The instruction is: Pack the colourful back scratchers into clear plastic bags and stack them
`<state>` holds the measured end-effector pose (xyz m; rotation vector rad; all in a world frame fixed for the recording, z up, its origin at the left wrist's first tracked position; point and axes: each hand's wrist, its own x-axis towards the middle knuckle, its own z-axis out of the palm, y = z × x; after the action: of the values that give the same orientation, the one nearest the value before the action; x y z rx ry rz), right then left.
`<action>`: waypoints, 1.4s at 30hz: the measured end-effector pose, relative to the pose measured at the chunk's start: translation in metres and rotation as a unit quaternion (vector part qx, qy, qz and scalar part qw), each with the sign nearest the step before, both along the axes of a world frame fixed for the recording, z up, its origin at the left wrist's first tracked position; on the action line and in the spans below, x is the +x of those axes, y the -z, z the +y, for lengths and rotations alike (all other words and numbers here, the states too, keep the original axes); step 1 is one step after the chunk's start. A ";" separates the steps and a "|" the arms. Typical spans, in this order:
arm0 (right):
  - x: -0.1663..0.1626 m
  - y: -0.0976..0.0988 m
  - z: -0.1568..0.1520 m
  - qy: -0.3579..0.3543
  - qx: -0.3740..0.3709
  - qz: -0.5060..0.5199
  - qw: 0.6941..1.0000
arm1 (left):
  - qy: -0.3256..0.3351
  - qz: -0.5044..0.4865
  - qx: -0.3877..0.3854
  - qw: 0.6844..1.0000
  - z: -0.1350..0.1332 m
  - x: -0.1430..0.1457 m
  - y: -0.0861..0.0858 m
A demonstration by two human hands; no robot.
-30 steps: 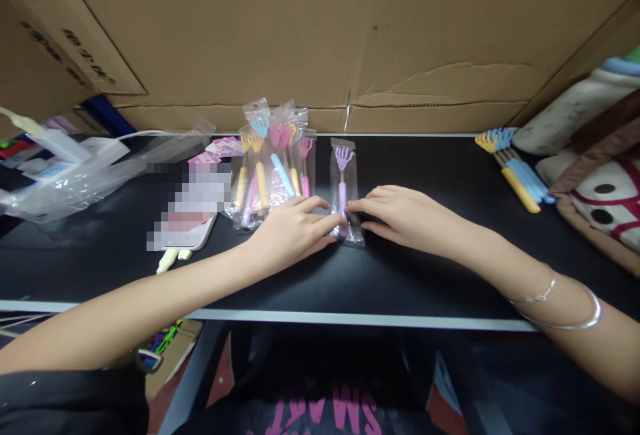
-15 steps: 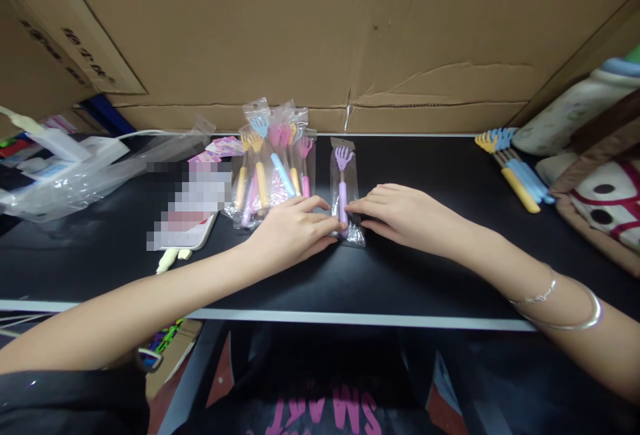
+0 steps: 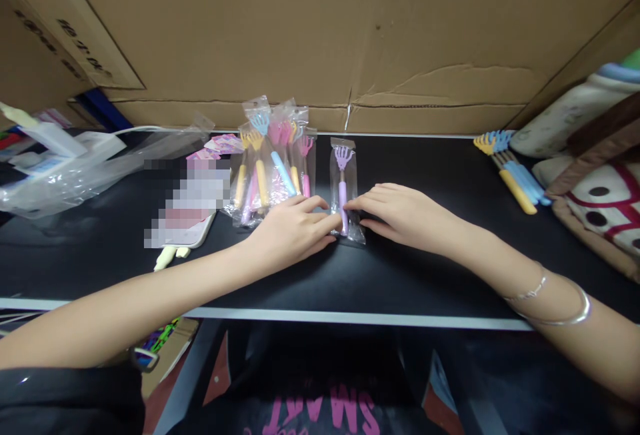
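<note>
So a purple scratcher in a clear bag is laid flat around the middle of the black bench, its claw end pointed at the back edge and its handle end at the front one. It's being handled from both sides. The left hand is kept low and loosely spread, with a fingertip rested on the bottom of the handle. The right hand is held half open, index fingertip touched to the handle a bit higher, thumb kept apart from it, down by the bag's edge. Whether any film is pinched can't really be told. A pile of bagged scratchers is bunched toward the bench's left end, and some unbagged ones are stacked near the right end.
</note>
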<state>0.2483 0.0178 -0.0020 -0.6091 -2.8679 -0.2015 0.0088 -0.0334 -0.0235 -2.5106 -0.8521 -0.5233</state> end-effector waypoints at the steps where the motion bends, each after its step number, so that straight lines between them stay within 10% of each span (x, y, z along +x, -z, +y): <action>1: 0.000 0.000 0.000 0.000 -0.005 0.001 1.000 | 0.000 -0.001 -0.007 1.000 0.000 0.000 0.000; 42: -0.001 -0.003 -0.007 0.048 -0.052 -0.014 0.997 | -0.001 0.035 -0.123 0.992 0.001 -0.001 -0.003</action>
<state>0.2477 0.0104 0.0008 -0.7696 -2.8939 -0.0766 0.0076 -0.0327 -0.0205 -2.7312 -0.9417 -0.3459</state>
